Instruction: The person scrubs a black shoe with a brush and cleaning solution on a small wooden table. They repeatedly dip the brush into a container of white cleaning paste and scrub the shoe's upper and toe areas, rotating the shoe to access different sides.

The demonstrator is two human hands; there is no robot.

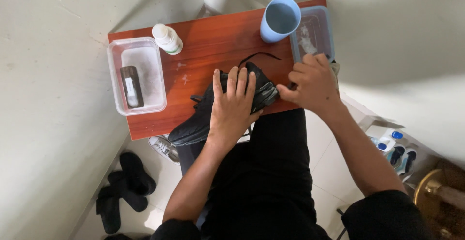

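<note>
A black shoe (pixel 196 121) lies tilted on a small red-brown wooden table (pixel 213 41), its toe hanging over the near edge. My left hand (pixel 233 105) presses flat on top of the shoe, fingers spread. My right hand (pixel 313 84) pinches the shoe's back end at the table's right side. A black lace (pixel 259 55) trails away from the shoe toward the cup.
A blue cup (pixel 279 20) and a blue-rimmed container (pixel 316 33) stand at the table's far right. A white bottle (pixel 167 38) and a clear tub (pixel 137 74) holding a dark brush (pixel 131 86) are at the left. Black slippers (pixel 123 189) lie on the floor.
</note>
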